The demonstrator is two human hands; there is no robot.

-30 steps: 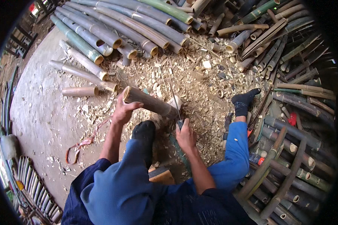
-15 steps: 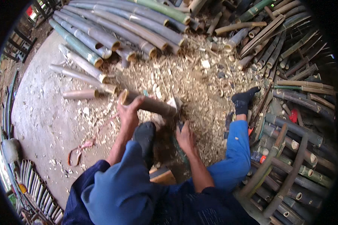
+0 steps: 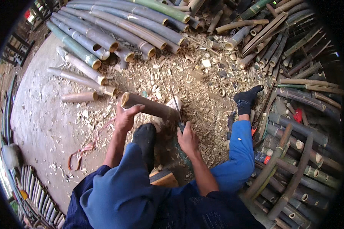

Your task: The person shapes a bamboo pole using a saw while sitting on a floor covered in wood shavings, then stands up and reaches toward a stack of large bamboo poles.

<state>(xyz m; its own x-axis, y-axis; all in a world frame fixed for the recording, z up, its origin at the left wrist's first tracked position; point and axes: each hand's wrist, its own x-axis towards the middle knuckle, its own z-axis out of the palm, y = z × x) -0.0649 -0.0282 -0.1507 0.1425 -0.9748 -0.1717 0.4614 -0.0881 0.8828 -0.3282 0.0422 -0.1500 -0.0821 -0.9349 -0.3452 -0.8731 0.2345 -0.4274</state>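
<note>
My left hand (image 3: 125, 116) is wrapped round the left end of a short brown bamboo tube (image 3: 151, 106), with its thumb on top. The tube slopes down to the right, its open left end showing a pale rim. My right hand (image 3: 188, 138) is closed on the dark handle of a long, thin-bladed knife (image 3: 175, 103). Its blade points away from me and crosses at the tube's right end; whether the edge touches it I cannot tell. Behind that end a pale block of wood (image 3: 174, 104) partly shows. My left foot, in a dark sock (image 3: 145, 138), rests just below the tube.
Pale wood chips (image 3: 206, 87) cover the ground ahead. Long bamboo poles (image 3: 133, 32) lie at the far left, with shorter pieces (image 3: 79, 97) nearer. More bamboo is piled on a rack (image 3: 294, 168) at the right. A reddish strap (image 3: 88, 147) lies on the floor at left.
The knife blade stands out more clearly and more upright at the tube's right end. Both hands keep their hold, and the view has shifted slightly.
</note>
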